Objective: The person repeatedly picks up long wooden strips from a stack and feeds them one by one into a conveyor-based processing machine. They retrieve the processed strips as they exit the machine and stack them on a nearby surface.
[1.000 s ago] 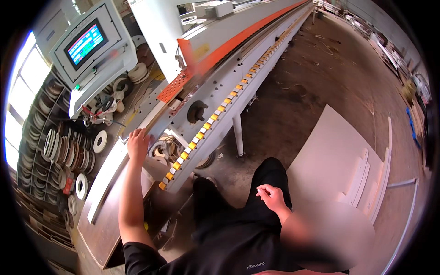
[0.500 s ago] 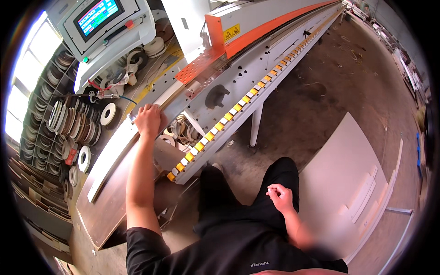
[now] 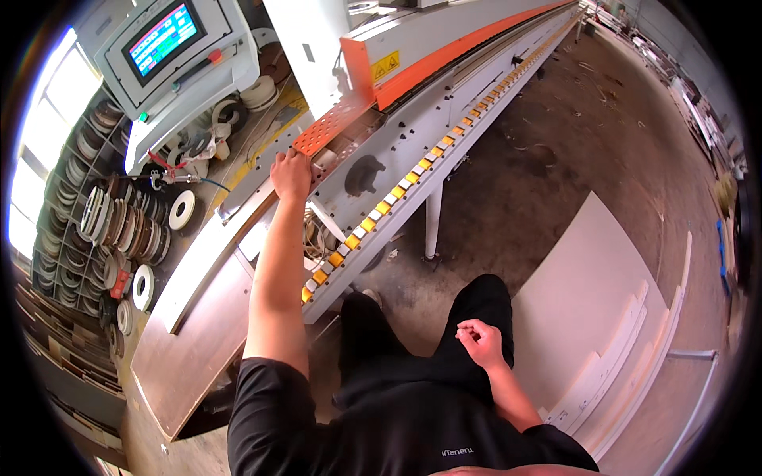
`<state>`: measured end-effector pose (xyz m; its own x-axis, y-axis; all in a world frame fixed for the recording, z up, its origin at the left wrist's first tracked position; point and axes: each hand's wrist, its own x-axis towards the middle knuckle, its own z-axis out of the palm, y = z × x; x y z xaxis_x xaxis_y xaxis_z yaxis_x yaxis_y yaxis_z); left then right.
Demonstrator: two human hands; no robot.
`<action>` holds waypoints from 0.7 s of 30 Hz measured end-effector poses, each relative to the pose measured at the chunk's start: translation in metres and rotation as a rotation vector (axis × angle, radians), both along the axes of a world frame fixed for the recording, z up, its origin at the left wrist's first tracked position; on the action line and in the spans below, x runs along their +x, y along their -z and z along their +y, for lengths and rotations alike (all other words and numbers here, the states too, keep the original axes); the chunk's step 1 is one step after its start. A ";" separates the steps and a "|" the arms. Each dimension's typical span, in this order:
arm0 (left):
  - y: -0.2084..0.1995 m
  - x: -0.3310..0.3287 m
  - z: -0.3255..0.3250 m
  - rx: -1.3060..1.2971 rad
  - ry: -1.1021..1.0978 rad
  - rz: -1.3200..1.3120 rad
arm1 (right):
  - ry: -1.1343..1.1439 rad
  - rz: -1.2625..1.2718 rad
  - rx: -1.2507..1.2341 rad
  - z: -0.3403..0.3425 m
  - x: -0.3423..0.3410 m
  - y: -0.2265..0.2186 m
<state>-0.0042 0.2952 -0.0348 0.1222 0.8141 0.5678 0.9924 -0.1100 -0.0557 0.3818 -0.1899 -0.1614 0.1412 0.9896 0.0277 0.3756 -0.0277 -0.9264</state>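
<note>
- I see my left hand (image 3: 292, 174) stretched out ahead, lying palm down with the fingers together on the front end of the long machine (image 3: 444, 87); it grips nothing that I can make out.
- Just beyond its fingertips sits the orange perforated plate (image 3: 329, 128), touching or nearly touching them.
- To the right of that hand runs the row of yellow and white blocks (image 3: 397, 198) along the machine's edge, and a black knob (image 3: 363, 173) sits near it on the white side panel.
- To the left of that hand lies a long wooden board (image 3: 198, 333), reaching back toward my body.
- Farther left and beyond the hand stands the control panel with its lit screen (image 3: 163, 40), and below it a rack of tape rolls (image 3: 111, 230).
- My right hand (image 3: 479, 343) hangs low near my dark trouser leg, loosely curled with the fingers bent in; it holds nothing that I can see.
- Right of that hand, white panels (image 3: 603, 317) lie stacked on the floor (image 3: 556, 151).
</note>
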 end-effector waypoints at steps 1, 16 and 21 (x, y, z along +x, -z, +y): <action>0.000 0.004 0.001 0.029 0.044 -0.012 | 0.008 0.024 0.003 -0.002 0.001 0.002; 0.004 -0.184 -0.162 0.043 0.041 -0.122 | 0.036 0.234 0.015 -0.006 0.010 0.008; 0.001 -0.262 -0.236 0.009 -0.106 -0.105 | 0.002 0.254 -0.007 0.003 0.005 0.009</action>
